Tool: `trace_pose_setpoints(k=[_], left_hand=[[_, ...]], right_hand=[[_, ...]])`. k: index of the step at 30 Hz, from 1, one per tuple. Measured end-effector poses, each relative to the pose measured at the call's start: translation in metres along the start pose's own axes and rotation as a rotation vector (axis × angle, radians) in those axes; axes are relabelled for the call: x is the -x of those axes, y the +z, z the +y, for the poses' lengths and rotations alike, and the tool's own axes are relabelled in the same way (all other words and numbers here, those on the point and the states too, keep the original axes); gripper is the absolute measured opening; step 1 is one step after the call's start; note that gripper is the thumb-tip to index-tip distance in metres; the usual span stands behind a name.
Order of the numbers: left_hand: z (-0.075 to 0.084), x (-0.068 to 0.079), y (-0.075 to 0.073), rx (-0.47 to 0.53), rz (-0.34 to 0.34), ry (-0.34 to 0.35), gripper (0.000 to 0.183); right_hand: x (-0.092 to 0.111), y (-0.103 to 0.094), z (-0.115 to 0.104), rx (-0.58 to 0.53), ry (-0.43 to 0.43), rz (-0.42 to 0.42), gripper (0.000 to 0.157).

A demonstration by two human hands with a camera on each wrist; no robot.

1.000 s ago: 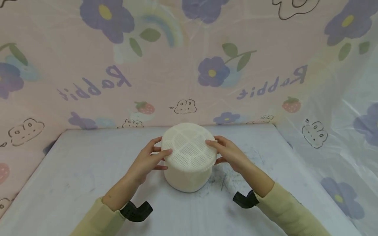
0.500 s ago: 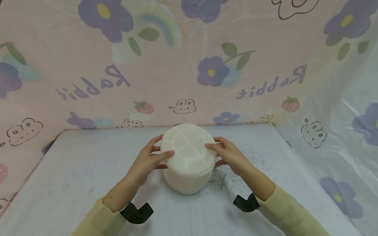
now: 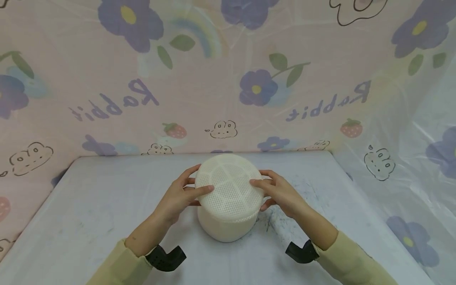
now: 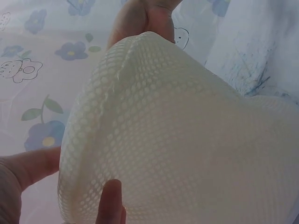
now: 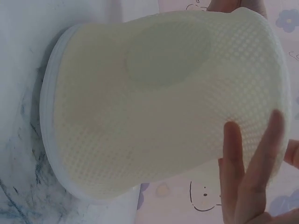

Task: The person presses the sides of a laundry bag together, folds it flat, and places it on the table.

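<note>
A cream-white cylindrical mesh laundry bag (image 3: 229,186) stands mid-table between both hands, its round net top tilted toward me. My left hand (image 3: 181,194) grips the upper left rim, thumb on the net top and fingers down the side. At the opposite rim, my right hand (image 3: 281,194) holds it the same way, thumb on top. The left wrist view shows the bag's netting (image 4: 163,126) creased near the rim. In the right wrist view, a white band (image 5: 49,112) edges the base, and a grey-green oval patch (image 5: 168,53) shows on the side. The bag's inside is not clear.
The white table (image 3: 124,190) has dark smudges and scratches right of the bag. A flowered curtain (image 3: 213,79) hangs behind it and along both sides. A black bent piece sits at each wrist, the left one (image 3: 165,257) and the right one (image 3: 302,252).
The laundry bag has come slightly nearer, and its top has tipped further toward me, with the front rim lower. Both hands have shifted down a little with it, keeping their grip.
</note>
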State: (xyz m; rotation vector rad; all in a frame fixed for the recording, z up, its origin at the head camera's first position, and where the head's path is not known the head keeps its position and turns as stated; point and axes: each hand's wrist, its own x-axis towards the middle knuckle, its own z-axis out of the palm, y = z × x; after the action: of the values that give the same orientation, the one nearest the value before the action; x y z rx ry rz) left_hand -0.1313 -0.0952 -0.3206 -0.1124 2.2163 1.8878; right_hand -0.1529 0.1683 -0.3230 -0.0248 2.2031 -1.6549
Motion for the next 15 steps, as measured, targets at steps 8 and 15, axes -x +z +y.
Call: trace_pose_setpoints(k=[8,15], left_hand=[[-0.0007,-0.0021,-0.0009,-0.025,-0.007,0.001,0.075],[-0.0053,-0.0069,0.0003,-0.038,0.013,-0.008,0.070]], right_hand=[[0.0001,-0.0004,0.0045,-0.008,-0.023,-0.016,0.070],[0.0001,-0.0017,0.0099,0.006,-0.030,-0.029,0.068]])
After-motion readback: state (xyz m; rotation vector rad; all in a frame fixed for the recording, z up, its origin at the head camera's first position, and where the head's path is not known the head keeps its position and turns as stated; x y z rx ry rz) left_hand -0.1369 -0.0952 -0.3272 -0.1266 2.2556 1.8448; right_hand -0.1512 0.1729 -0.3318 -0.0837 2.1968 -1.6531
